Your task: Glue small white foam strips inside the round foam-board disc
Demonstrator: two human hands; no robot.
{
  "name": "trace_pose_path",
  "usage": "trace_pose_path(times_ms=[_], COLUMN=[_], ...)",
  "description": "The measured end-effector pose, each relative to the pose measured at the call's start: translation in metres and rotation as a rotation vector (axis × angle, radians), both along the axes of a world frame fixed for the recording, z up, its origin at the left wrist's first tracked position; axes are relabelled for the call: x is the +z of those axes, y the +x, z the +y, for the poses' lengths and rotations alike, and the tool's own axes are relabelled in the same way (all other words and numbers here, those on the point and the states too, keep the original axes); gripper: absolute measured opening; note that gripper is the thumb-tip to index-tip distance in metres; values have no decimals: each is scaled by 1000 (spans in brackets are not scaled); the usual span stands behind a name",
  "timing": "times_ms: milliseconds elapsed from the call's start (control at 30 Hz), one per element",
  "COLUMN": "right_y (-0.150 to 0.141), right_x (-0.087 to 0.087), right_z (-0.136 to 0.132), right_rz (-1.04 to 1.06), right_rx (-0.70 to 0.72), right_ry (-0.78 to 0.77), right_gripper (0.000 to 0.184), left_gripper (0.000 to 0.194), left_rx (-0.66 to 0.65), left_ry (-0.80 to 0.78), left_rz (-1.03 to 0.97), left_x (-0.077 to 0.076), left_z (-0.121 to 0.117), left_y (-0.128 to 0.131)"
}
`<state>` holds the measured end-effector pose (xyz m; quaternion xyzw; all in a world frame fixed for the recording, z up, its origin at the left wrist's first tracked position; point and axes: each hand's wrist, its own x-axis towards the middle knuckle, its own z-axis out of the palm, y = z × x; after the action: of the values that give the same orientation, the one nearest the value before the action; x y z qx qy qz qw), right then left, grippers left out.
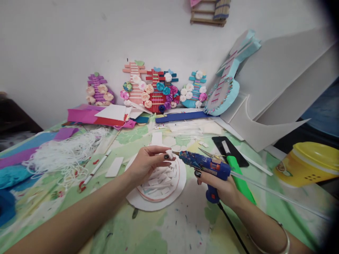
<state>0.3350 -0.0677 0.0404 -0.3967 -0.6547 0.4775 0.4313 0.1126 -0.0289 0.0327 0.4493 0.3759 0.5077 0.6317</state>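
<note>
Pinched between the fingertips of my left hand is a small white foam piece. My right hand grips the handle of a blue glue gun, its nozzle pointing left at the foam piece and touching or almost touching it. A clear glue stick juts from the back of the gun, and a black cord hangs from its handle. Below my left hand lies a round white board with a reddish ring drawn on it, heaped with small white foam strips.
Beside the gun lie scissors, a black phone and a green-handled cutter. A yellow tub stands right. White cord and a pencil lie left. Several decorated paper instruments lean on the wall.
</note>
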Motion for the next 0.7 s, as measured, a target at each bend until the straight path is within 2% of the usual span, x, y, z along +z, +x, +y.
trace_pose_path(times_ms=[200,367,500,567,700], right_y=[0,2,5,5,5], right_x=[-3,-6,-8,-8,-8], right_z=[-4,0,4,5,6], right_rz=[-24,-85,-119,-108,-119], right_rx=[-25,-59,-114,-159,-193], right_ry=[-13,66,93,81,80], right_gripper=[30,30,23,23,27], left_gripper=[25,23,22,23,25], left_rx=[12,32,106,153,213], left_ry=[15,11,49,111,271], left_rz=[2,-27,0,131,601], left_x=[-2,-1,3,6,13], left_z=[-1,0,7,11,18], left_y=[-1,-2,-16,-29,-56])
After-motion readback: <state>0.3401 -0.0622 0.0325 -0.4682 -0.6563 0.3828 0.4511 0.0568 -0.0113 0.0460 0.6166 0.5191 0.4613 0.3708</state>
